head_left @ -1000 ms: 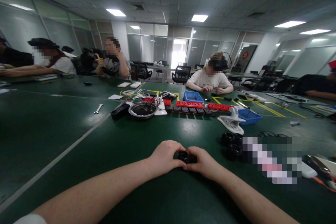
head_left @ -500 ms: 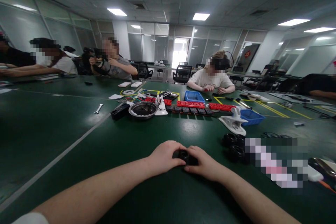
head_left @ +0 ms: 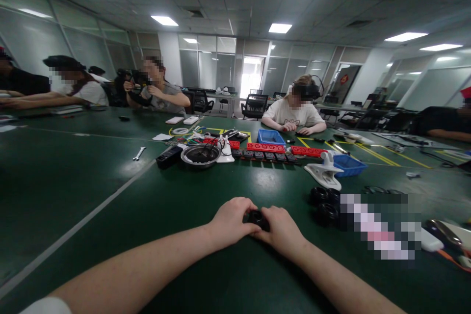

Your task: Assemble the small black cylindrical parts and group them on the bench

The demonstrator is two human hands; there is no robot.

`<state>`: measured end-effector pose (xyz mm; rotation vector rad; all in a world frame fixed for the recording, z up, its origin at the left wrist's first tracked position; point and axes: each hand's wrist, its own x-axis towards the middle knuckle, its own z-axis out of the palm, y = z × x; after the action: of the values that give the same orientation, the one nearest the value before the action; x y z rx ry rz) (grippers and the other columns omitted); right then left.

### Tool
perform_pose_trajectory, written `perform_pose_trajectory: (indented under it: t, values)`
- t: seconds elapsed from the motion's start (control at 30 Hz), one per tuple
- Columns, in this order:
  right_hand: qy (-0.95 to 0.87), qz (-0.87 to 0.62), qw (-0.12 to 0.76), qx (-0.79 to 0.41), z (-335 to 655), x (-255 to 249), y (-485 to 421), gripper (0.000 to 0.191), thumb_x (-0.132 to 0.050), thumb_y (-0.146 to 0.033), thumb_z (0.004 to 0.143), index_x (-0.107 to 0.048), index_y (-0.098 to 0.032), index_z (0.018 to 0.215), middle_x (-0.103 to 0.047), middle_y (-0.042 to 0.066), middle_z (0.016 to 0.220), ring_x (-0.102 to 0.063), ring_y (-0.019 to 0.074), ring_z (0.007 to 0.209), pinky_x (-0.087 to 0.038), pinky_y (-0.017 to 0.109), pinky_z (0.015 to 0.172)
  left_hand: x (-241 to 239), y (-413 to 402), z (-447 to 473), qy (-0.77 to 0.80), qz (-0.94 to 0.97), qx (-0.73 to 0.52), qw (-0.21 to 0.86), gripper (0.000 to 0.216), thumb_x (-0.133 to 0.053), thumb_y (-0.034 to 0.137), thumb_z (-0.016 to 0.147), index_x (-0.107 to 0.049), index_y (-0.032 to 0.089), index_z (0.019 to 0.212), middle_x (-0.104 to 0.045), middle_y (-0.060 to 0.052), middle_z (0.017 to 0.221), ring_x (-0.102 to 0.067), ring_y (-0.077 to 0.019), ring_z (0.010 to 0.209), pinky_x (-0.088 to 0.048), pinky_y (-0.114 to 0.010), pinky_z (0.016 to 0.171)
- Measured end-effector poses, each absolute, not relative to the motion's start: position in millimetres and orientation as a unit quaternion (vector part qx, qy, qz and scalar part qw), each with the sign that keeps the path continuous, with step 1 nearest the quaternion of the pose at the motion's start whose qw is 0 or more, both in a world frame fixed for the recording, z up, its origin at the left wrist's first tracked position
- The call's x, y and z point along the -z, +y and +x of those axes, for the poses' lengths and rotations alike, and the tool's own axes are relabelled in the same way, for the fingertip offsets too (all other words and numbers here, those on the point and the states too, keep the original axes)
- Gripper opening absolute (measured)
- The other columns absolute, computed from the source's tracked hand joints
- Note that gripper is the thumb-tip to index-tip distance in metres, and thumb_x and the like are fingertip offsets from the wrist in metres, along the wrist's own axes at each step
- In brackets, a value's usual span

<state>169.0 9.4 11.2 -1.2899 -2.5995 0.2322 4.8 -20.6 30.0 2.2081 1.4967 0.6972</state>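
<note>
Both of my hands rest on the green table [head_left: 110, 235] in front of me, closed together round a small black round part [head_left: 256, 217]. My left hand [head_left: 231, 221] grips it from the left, fingers curled over it. My right hand [head_left: 282, 229] grips it from the right, covering most of it. Only the top ring of the part shows between my thumbs.
Several more black round parts [head_left: 324, 203] lie to the right, beside a white clamp [head_left: 324, 172] and a blue bin [head_left: 348, 164]. Further off are a metal bowl [head_left: 200, 154], red and black power strips [head_left: 270, 151] and a wrench [head_left: 139, 153]. Other people sit round the table's far sides.
My right hand has closed further over the black part, hiding more of it. My left hand has hardly moved. The view has shifted slightly.
</note>
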Motion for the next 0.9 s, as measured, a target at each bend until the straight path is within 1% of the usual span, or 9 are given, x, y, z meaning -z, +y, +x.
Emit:
perform_pose_trajectory:
  t: [0.1, 0.23, 0.3, 0.4, 0.47, 0.57, 0.7, 0.8, 0.9]
  values:
    - [-0.892, -0.423, 0.123, -0.099, 173, -14, 10, 0.037, -0.06, -0.05, 0.067, -0.056, -0.016, 0.082, -0.057, 0.006, 0.079, -0.05, 0.0211, 0.075, -0.034, 0.031, 0.065, -33, -20, 2, 0.514, 0.797, -0.245, 0.198, 0.029, -0.069, 0.029, 0.065, -0.057, 0.019, 0.091, -0.058, -0.001, 0.088, -0.053, -0.0192, 0.083, -0.042, -0.029, 0.072]
    - [-0.902, -0.35, 0.127, -0.217, 183, -20, 17, 0.038, -0.065, -0.034, 0.068, -0.053, -0.019, 0.102, -0.055, 0.004, 0.089, -0.049, 0.0194, 0.083, -0.037, 0.029, 0.071, -39, -19, -4, 0.45, 0.826, -0.245, 0.235, 0.033, -0.064, 0.022, 0.072, -0.056, 0.022, 0.104, -0.06, -0.001, 0.098, -0.053, -0.0183, 0.092, -0.04, -0.03, 0.081]
    - [-0.901, -0.322, 0.118, -0.265, 187, -22, 22, 0.031, -0.064, -0.028, 0.07, -0.055, -0.019, 0.098, -0.055, 0.003, 0.088, -0.049, 0.0182, 0.081, -0.038, 0.028, 0.071, -40, -17, -6, 0.437, 0.828, -0.245, 0.25, 0.034, -0.064, 0.021, 0.072, -0.056, 0.023, 0.105, -0.06, -0.001, 0.099, -0.053, -0.0176, 0.092, -0.039, -0.029, 0.081]
    - [-0.898, -0.309, 0.118, -0.29, 188, -22, 27, 0.016, -0.063, -0.024, 0.07, -0.058, -0.017, 0.083, -0.054, 0.002, 0.082, -0.05, 0.0168, 0.077, -0.038, 0.027, 0.068, -39, -14, -6, 0.445, 0.823, -0.243, 0.256, 0.033, -0.066, 0.021, 0.069, -0.058, 0.022, 0.101, -0.06, 0.0, 0.095, -0.054, -0.0168, 0.085, -0.041, -0.027, 0.074]
    - [-0.894, -0.32, 0.128, -0.287, 187, -20, 28, 0.012, -0.064, -0.023, 0.068, -0.057, -0.016, 0.076, -0.054, 0.0, 0.076, -0.049, 0.0158, 0.074, -0.037, 0.025, 0.065, -38, -13, -4, 0.456, 0.819, -0.24, 0.254, 0.031, -0.067, 0.023, 0.068, -0.059, 0.022, 0.098, -0.059, 0.001, 0.09, -0.054, -0.0162, 0.081, -0.041, -0.025, 0.069]
    - [-0.88, -0.363, 0.133, -0.275, 184, -17, 25, 0.015, -0.067, -0.024, 0.065, -0.054, -0.016, 0.07, -0.052, -0.001, 0.069, -0.048, 0.0144, 0.068, -0.035, 0.023, 0.06, -36, -14, -1, 0.479, 0.809, -0.237, 0.243, 0.031, -0.069, 0.031, 0.065, -0.059, 0.021, 0.092, -0.057, 0.001, 0.084, -0.053, -0.0163, 0.076, -0.039, -0.024, 0.063]
    - [-0.874, -0.419, 0.13, -0.211, 178, -14, 18, 0.025, -0.067, -0.035, 0.064, -0.05, -0.017, 0.065, -0.051, -0.001, 0.067, -0.046, 0.0131, 0.061, -0.03, 0.022, 0.052, -29, -15, 2, 0.513, 0.791, -0.251, 0.217, 0.034, -0.072, 0.034, 0.06, -0.057, 0.018, 0.086, -0.055, 0.001, 0.081, -0.051, -0.0161, 0.073, -0.038, -0.024, 0.06]
    - [-0.885, -0.43, 0.132, -0.119, 174, -12, 13, 0.031, -0.062, -0.045, 0.068, -0.05, -0.017, 0.064, -0.052, 0.001, 0.065, -0.046, 0.0151, 0.062, -0.03, 0.025, 0.054, -26, -14, 3, 0.518, 0.781, -0.269, 0.222, 0.032, -0.072, 0.029, 0.06, -0.056, 0.018, 0.085, -0.055, 0.001, 0.082, -0.051, -0.0156, 0.073, -0.039, -0.024, 0.062]
    - [-0.895, -0.419, 0.138, -0.066, 175, -10, 11, 0.036, -0.061, -0.051, 0.066, -0.053, -0.017, 0.07, -0.054, 0.003, 0.07, -0.048, 0.0189, 0.07, -0.032, 0.029, 0.062, -27, -14, 2, 0.501, 0.787, -0.272, 0.236, 0.03, -0.071, 0.026, 0.062, -0.056, 0.018, 0.086, -0.055, 0.001, 0.083, -0.052, -0.0163, 0.076, -0.041, -0.025, 0.066]
